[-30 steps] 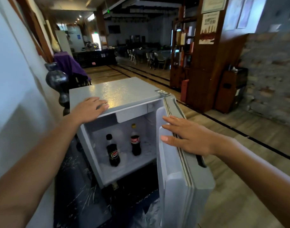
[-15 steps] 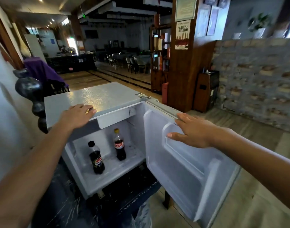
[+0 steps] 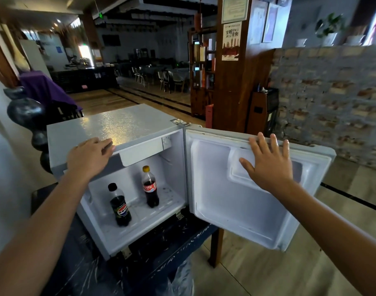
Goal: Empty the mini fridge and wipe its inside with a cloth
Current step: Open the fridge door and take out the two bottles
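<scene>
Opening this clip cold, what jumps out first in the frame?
The mini fridge on a dark table, its door swung wide open to the right. Inside stand two dark cola bottles: a black-capped one in front, a yellow-capped one behind. The left hand rests on the fridge top; the right hand is spread at the door's top edge.

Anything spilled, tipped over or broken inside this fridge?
Nothing stands out. The black-capped bottle and yellow-capped bottle stand upright, apart, on the mini fridge floor, with no puddle visible. The door hangs wide open.
</scene>
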The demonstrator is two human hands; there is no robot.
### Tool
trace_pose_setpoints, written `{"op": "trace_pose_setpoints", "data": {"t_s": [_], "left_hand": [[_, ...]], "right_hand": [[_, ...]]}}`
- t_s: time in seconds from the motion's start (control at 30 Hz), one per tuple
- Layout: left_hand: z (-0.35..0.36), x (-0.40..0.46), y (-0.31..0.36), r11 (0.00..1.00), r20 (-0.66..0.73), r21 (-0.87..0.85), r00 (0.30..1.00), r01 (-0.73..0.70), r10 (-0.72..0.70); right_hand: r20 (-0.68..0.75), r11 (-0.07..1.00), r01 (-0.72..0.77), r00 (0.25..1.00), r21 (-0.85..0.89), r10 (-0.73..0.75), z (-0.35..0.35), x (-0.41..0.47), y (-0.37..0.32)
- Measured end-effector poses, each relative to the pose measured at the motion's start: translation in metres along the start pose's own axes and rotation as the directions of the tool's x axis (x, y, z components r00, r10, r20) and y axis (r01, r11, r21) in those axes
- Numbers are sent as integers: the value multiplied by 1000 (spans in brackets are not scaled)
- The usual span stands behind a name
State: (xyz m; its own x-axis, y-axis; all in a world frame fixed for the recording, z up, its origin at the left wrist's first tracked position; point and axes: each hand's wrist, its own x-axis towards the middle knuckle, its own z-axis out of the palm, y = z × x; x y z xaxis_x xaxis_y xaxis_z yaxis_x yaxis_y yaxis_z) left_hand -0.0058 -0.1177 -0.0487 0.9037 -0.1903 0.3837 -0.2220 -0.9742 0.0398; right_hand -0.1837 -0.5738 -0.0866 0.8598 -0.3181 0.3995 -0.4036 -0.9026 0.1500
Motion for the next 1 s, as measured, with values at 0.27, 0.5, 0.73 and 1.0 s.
{"op": "trace_pose_setpoints", "data": {"t_s": [0.27,0.5,0.73,1.0], "left_hand": [[1,-9,-10,996,-101,28,991,-80,82],[7,-15,-10,989,-205,82,969,-120,135],[11,-15,-11,990,-251,72,959,-119,134],[10,-15,-9,993,-220,71,969,-96,109]], "right_hand": [[-98,989,-30,994,147,44,31,41,14],[-126,982,-32,991,185,55,58,71,21],[-139,970,-30,988,240,65,67,91,23],[-106,945,-63,989,320,102,75,105,16]]}}
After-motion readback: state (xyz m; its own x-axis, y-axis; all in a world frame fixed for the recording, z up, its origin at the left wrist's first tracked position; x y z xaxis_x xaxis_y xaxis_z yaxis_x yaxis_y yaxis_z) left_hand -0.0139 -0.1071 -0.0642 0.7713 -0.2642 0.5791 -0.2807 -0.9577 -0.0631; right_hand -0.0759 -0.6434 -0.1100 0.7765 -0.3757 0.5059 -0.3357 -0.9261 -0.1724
